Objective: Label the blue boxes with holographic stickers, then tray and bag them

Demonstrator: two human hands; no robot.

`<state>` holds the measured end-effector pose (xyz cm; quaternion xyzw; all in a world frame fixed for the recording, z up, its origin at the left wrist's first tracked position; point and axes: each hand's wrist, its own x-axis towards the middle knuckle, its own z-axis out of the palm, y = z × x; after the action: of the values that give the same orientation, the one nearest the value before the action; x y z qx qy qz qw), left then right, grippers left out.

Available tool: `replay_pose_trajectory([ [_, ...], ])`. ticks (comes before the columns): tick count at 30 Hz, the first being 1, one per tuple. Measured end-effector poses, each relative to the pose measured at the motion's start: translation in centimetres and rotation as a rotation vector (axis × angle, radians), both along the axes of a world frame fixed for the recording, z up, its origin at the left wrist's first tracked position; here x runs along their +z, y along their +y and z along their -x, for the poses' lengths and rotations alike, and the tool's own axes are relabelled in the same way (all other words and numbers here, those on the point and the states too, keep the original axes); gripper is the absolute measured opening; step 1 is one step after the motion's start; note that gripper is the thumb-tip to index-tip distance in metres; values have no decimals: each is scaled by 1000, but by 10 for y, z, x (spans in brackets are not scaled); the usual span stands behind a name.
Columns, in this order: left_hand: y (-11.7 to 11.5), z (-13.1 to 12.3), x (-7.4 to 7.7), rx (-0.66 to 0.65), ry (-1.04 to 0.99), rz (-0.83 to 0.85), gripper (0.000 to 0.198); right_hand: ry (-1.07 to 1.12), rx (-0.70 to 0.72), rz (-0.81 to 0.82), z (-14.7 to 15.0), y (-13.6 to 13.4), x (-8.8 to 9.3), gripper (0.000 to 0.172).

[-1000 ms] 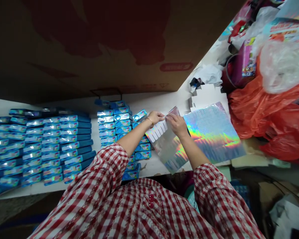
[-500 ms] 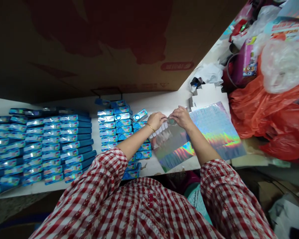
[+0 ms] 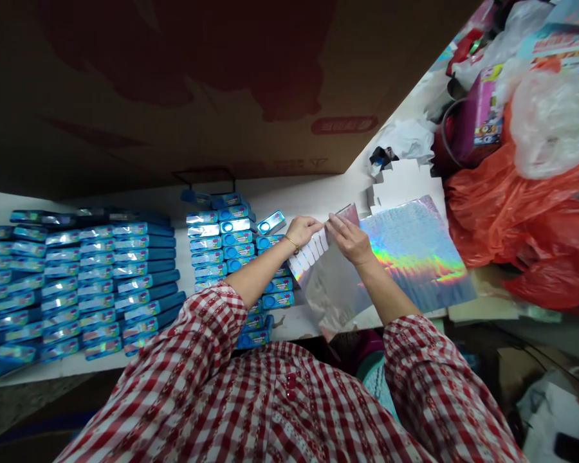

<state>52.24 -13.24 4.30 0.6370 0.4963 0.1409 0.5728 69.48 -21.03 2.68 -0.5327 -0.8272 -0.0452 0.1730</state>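
A shiny silver sheet [image 3: 335, 289] slants over the front of the white table, with a row of small white strips [image 3: 313, 252] along its upper left part. My left hand [image 3: 303, 231], a thin bracelet at its wrist, is closed in a pinch at the sheet's upper edge; what its fingertips hold is too small to make out. Close by on the right, my right hand [image 3: 352, 241] grips the silver sheet, fingers bent over its upper part. Under my right forearm lies a rainbow-sheened holographic sheet [image 3: 415, 257].
Stacks of blue boxes [image 3: 145, 270] fill the table's left; more blue boxes [image 3: 238, 238] stand beside my left arm. A large cardboard box [image 3: 197, 96] looms behind. White notched card [image 3: 403, 183], red plastic bags [image 3: 492, 212] and a purple bucket [image 3: 456, 138] are on the right.
My right hand has turned and come slightly lower, its fingers now over the silver sheet. The sheet has tilted and bent, and its corner shows above my right hand.
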Motion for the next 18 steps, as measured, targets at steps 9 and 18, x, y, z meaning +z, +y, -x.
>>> replay_pose_trajectory([
  [9, 3, 10, 6, 26, -28, 26, 23, 149, -116, 72, 22, 8, 10, 31],
  [18, -3, 14, 2, 80, -127, 68, 25, 155, -104, 161, 23, 8, 4, 36],
])
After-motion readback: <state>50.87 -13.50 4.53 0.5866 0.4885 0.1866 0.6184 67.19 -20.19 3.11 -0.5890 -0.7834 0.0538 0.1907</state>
